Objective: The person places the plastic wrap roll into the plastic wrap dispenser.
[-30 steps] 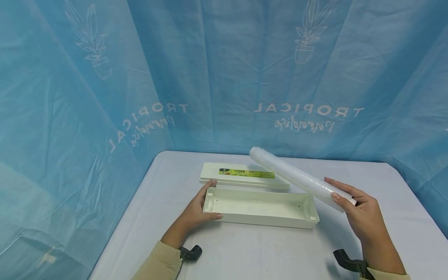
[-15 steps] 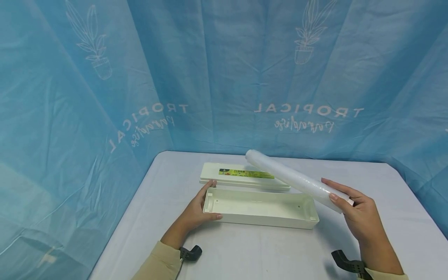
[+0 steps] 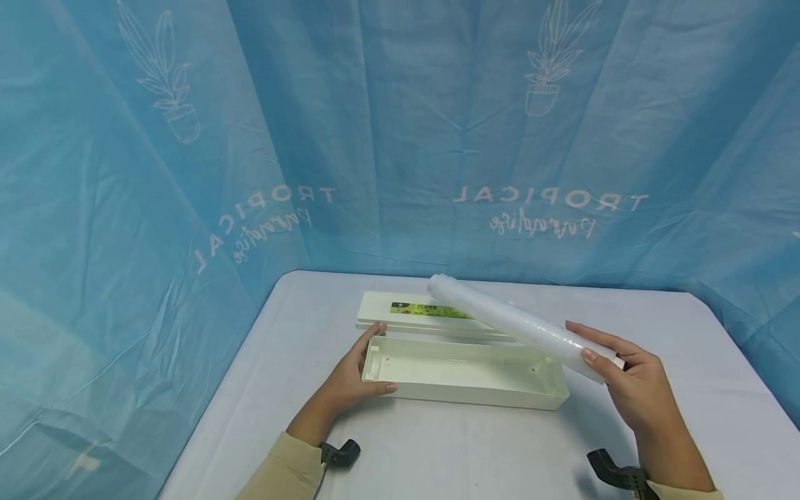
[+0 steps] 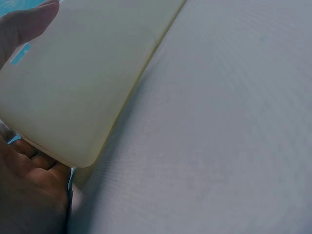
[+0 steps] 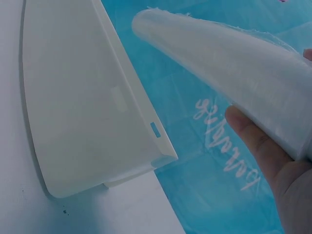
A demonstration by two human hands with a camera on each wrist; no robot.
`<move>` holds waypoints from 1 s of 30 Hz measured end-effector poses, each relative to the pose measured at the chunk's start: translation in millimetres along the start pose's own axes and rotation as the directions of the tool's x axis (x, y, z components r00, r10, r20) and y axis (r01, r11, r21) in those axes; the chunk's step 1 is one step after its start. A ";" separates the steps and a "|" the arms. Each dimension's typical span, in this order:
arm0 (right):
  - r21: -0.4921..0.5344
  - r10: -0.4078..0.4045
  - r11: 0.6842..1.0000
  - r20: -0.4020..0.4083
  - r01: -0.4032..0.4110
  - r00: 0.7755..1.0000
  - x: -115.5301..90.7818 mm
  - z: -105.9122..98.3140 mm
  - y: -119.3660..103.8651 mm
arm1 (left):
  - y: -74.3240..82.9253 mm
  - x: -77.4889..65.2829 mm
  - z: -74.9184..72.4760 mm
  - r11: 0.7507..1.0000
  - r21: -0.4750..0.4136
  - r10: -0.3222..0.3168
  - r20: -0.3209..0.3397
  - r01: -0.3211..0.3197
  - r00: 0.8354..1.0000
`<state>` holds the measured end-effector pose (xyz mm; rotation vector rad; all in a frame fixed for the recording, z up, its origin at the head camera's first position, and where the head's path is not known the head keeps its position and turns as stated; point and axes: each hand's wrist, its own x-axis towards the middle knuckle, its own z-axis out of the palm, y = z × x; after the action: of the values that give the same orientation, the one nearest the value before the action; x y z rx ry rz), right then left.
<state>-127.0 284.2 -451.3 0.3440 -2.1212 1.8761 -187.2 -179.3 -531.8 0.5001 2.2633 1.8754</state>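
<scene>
My left hand [image 3: 350, 375] grips the left end of a long cream plastic box [image 3: 475, 396], thumb on its near wall and fingers round the far corner. The box stands open-topped on the table with nothing inside. In my right hand [image 3: 637, 378] is a roll of clear plastic wrap [image 3: 512, 319], held by its right end between thumb and fingers. The roll slants up to the left, above the box's right end and over the lid behind. The right wrist view shows the roll [image 5: 229, 63] beside the box wall [image 5: 78, 107], apart from it.
Behind the box lies its cream lid [image 3: 381, 305] with a green and yellow label [image 3: 425, 309], partly covered by the roll. A white cloth covers the table [image 3: 475, 458]. Blue printed curtains [image 3: 412, 139] hang at the back and left.
My right hand has moved slightly left with the roll, whose far end has dropped lower and left over the lid. My left hand and the box have stayed in place.
</scene>
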 end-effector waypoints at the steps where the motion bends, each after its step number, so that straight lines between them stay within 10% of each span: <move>1: 0.000 0.003 1.000 0.002 -0.003 1.000 -0.1 0.4 -0.1 | -0.1 -0.2 0.0 1.000 0.004 -0.002 -0.001 0.002 1.000; 30: 0.112 -0.012 0.994 0.117 -0.001 0.993 -5.3 11.9 2.0 | -1.4 1.0 -1.3 1.000 -0.020 -0.001 0.014 0.002 1.000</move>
<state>-123.4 272.6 -456.4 0.4965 -2.0898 2.0230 -188.7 -180.4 -532.8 0.5070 2.2334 1.8854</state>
